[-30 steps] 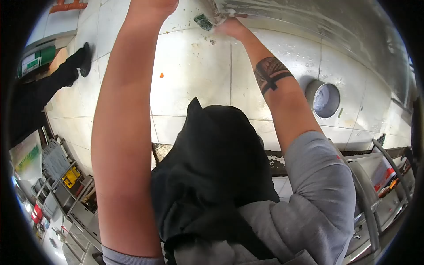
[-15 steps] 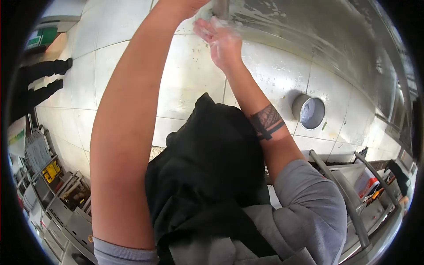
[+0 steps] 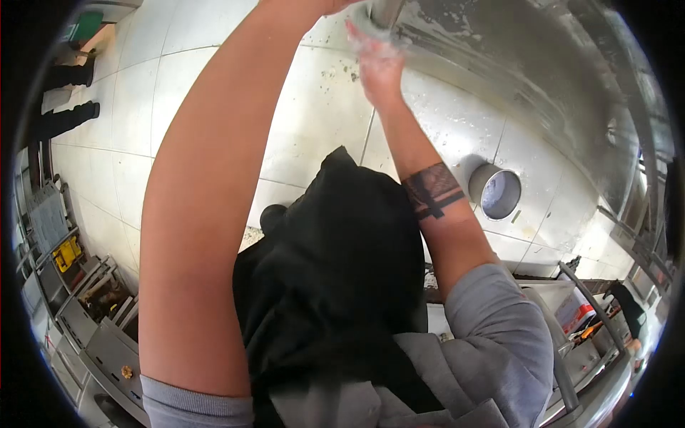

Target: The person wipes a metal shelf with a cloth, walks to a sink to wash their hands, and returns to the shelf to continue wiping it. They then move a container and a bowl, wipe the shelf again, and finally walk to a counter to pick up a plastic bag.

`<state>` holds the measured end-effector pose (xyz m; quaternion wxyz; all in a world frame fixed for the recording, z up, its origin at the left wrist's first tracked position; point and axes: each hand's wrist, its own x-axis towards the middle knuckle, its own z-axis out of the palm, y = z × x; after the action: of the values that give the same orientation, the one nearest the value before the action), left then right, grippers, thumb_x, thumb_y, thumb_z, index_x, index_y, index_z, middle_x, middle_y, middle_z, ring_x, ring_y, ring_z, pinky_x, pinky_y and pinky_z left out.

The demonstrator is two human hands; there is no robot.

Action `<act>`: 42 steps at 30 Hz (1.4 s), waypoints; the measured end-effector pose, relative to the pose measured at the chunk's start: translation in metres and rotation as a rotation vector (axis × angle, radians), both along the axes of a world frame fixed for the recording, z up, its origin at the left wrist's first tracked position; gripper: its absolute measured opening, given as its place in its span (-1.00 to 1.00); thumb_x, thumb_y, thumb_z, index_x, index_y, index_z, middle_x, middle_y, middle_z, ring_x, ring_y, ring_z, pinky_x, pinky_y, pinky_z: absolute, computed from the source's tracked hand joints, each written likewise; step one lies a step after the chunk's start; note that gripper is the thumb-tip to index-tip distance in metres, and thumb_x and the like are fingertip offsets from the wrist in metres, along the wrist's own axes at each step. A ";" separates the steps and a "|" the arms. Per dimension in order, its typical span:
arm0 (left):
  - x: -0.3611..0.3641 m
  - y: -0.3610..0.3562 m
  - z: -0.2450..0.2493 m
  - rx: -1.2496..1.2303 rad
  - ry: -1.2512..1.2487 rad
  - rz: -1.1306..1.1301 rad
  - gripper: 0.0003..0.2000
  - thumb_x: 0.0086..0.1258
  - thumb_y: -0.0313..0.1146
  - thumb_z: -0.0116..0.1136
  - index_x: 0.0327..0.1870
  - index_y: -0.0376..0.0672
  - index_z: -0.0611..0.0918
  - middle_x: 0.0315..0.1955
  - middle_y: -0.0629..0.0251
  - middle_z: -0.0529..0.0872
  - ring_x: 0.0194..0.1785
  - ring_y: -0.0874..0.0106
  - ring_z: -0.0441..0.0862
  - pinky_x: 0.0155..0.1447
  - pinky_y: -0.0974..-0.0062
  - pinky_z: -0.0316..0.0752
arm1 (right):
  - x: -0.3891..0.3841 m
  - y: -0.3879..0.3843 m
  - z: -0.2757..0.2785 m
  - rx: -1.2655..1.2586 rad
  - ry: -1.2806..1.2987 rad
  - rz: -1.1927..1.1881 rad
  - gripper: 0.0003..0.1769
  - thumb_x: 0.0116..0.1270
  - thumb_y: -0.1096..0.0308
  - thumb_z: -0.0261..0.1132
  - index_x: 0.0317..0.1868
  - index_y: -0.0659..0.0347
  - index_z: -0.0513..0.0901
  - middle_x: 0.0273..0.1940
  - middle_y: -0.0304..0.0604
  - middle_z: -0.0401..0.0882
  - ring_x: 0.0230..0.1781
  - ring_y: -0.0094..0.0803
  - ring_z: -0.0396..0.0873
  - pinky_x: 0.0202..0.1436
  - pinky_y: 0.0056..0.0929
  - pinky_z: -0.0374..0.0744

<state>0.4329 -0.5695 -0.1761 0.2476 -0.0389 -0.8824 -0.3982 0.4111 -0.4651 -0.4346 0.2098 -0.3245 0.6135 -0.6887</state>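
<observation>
My apron (image 3: 335, 242) is black cloth, soft and full of folds, and its top comes to a small point. Ahead of it and to the right is a big metal sheet (image 3: 492, 78), shiny and smooth, with wet white streaks all over. A round metal post (image 3: 386, 13) is at the near edge of the sheet, straight ahead of my apron and a little right. The floor (image 3: 314, 107) ahead of my apron is made of pale, flat tiles with thin dark lines, and it has little dirty specks.

My right grip (image 3: 380, 65) is ahead of my apron, right by the post. It has white suds on it. The fingers are blurry, so I cannot tell how far open they are or if they hold something. My left grip (image 3: 340, 5) is ahead of my apron too, but most of it is cut off, so I cannot tell if it is closed or loose.

To the right of my apron, a round metal pot (image 3: 495, 191) sits on the floor with white suds inside. Behind the pot, metal rails (image 3: 596, 303) are lower down on the apron's right. Far left of my apron are someone's dark trouser legs (image 3: 66, 123) and a yellow thing (image 3: 67, 254) by a rack. My left arm (image 3: 207, 192) hides the floor just left of my apron.
</observation>
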 end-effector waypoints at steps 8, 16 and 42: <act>0.100 0.021 -0.155 0.388 -0.406 0.563 -0.60 0.68 -0.09 -0.01 0.26 -0.19 0.62 0.07 0.10 0.76 0.11 0.36 0.71 0.16 0.36 0.57 | -0.009 0.022 0.076 0.376 -0.301 0.042 -0.79 0.39 0.49 0.29 -0.07 0.44 0.75 0.02 -0.01 0.77 -0.07 -0.38 0.72 0.10 -0.39 0.65; 0.042 0.084 -0.173 1.101 -0.198 0.429 -0.46 0.72 -0.23 -0.17 0.59 -0.34 0.21 0.51 0.00 0.32 0.54 0.24 0.26 0.57 0.37 0.14 | -0.058 0.089 0.132 0.617 0.556 -0.043 -0.62 0.25 0.29 0.32 0.05 0.26 0.72 -0.04 0.12 0.71 -0.02 0.09 0.67 0.12 -0.13 0.62; 0.008 0.014 -0.040 0.721 -0.410 0.251 -0.63 -0.06 -0.56 0.46 -0.15 -0.24 0.65 -0.29 0.26 0.77 -0.22 0.33 0.70 -0.06 0.35 0.57 | 0.018 0.056 0.153 0.665 0.326 0.409 -0.47 0.38 -0.02 0.33 0.20 0.14 0.71 0.13 0.08 0.72 0.13 -0.06 0.69 0.20 -0.22 0.60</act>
<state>0.4410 -0.5555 -0.2157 0.1113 0.2377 -0.7155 -0.6474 0.4290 -0.4087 -0.2820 0.3355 -0.4592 0.7503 -0.3370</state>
